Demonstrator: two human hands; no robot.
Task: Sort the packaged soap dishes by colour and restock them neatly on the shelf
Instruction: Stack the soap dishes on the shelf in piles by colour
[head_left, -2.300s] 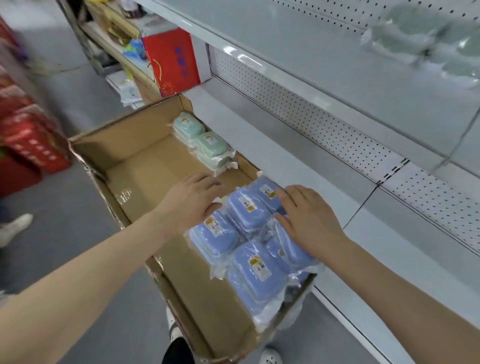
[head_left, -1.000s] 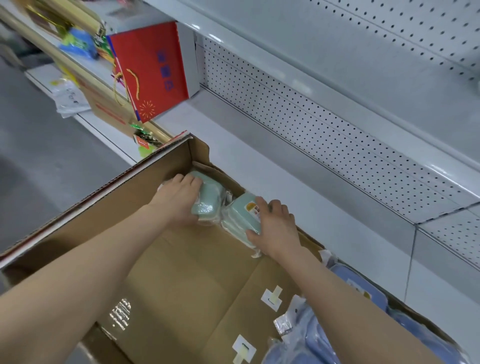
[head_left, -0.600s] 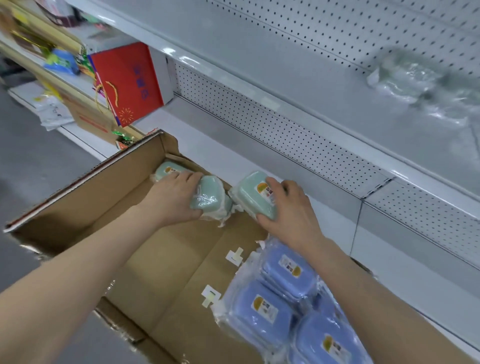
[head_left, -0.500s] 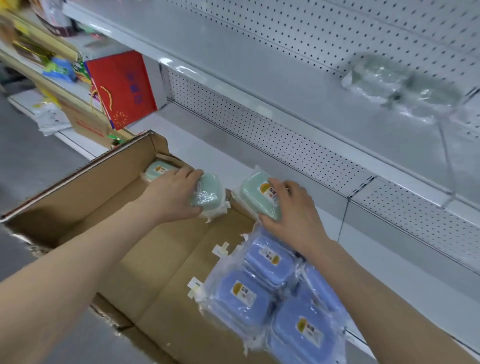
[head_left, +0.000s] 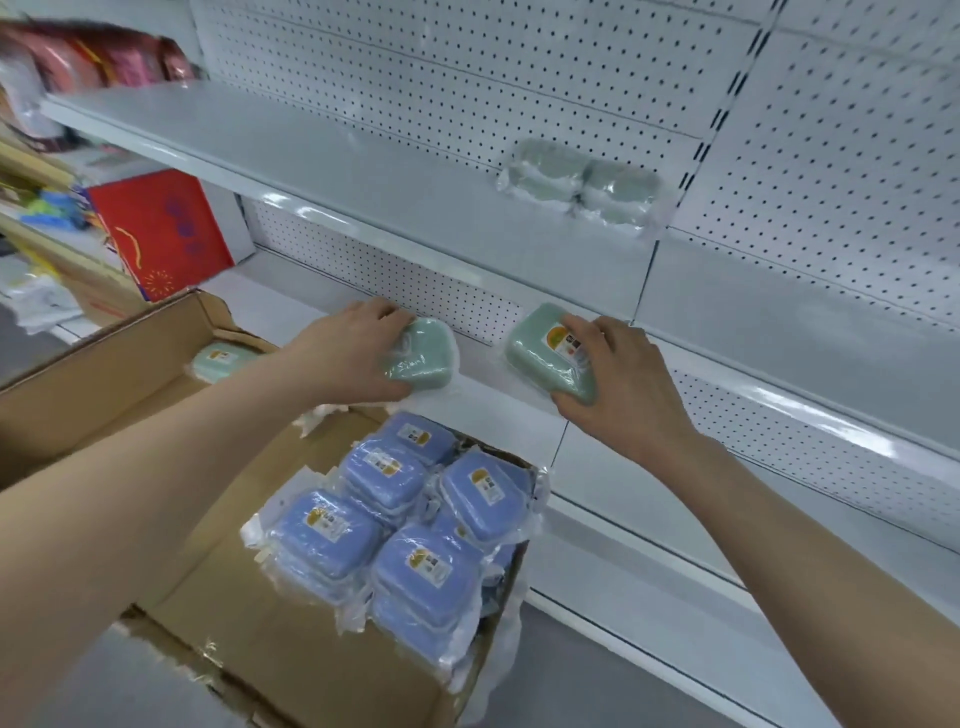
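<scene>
your left hand (head_left: 353, 353) grips the left green soap dish (head_left: 423, 358), fingers curled over its top. your right hand (head_left: 623, 384) grips the right green soap dish (head_left: 540, 353), fingers on the labelled top and thumb at the near corner. both dishes are in clear wrap and tilted, side by side with a gap between them, in front of the perforated back panel (head_left: 467, 296).

just above and beyond both grips runs the front edge of the upper shelf (head_left: 311, 156). up from your right hand, two wrapped green dishes (head_left: 582, 187) sit on it against the pegboard. below the gap between your hands, a cluster of blue soap dishes (head_left: 395, 519) fills the right end of the cardboard box (head_left: 104, 374). left of your left hand, past your forearm, a spare green soap dish (head_left: 223, 358) lies in the box's far corner. the lower shelf (head_left: 613, 488) lies under your right hand. a red gift bag (head_left: 161, 228) stands well off to the left.

your left hand hides its dish's label. the two dishes on the shelf are blurred, as are the goods at the far upper left. whether either held dish touches the lower shelf cannot be told.

both bare forearms reach forward from the lower corners, the left across the box and the right over the lower shelf.
</scene>
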